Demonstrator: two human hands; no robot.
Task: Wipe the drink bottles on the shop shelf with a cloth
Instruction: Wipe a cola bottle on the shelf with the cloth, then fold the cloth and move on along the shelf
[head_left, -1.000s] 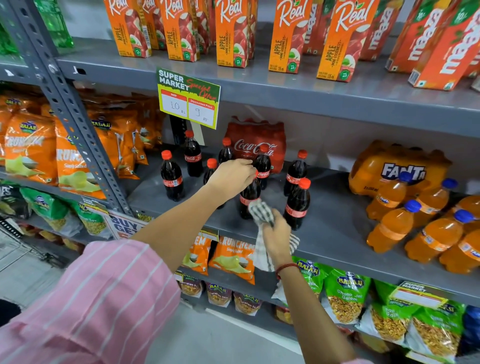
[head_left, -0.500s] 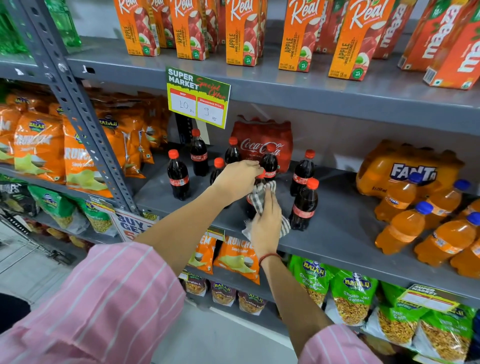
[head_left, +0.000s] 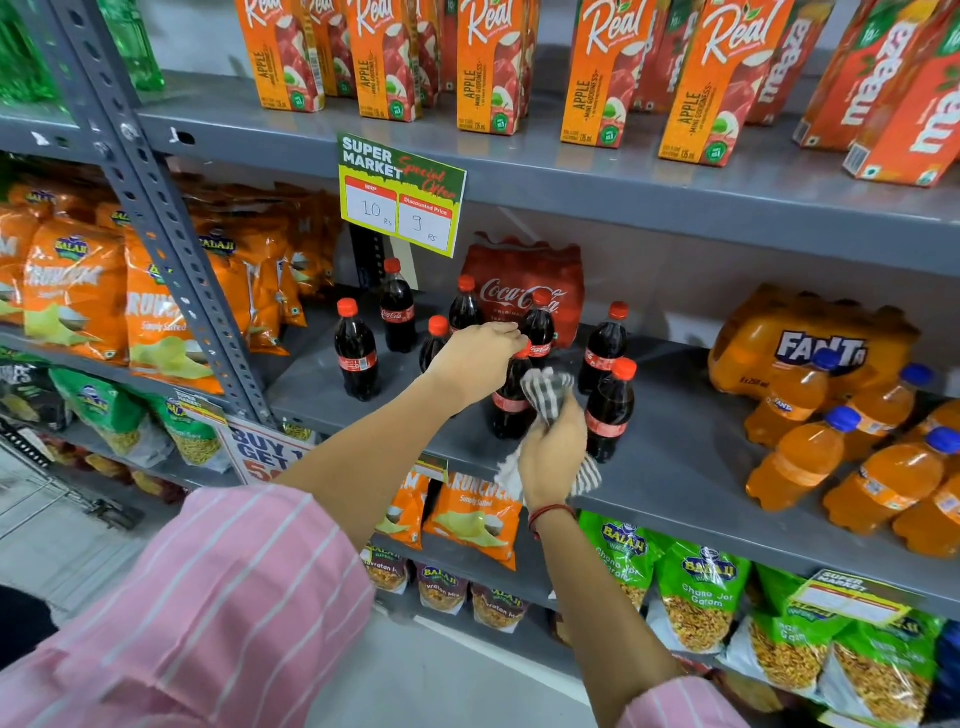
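Observation:
Several small cola bottles with red caps stand on the grey middle shelf (head_left: 670, 467). My left hand (head_left: 475, 361) grips the top of one cola bottle (head_left: 509, 402) near the shelf's front. My right hand (head_left: 553, 449) is shut on a grey-and-white checked cloth (head_left: 548, 392) and presses it against that bottle's right side. The cloth's loose end hangs below my right hand over the shelf edge. Another cola bottle (head_left: 610, 410) stands just right of the cloth. One more cola bottle (head_left: 356, 351) stands apart at the left.
A red Coca-Cola multipack (head_left: 524, 283) sits at the back. Orange Fanta bottles (head_left: 800, 457) and a Fanta pack (head_left: 789, 338) fill the right. Juice cartons (head_left: 488, 67) line the upper shelf, with a price sign (head_left: 400, 195) hanging from it. Snack bags (head_left: 78, 291) are left, beyond the upright post (head_left: 156, 218).
My right hand with the cloth went up from the bottle's base to its neck, then came down a little along its right side. My left hand has stayed on the bottle's top.

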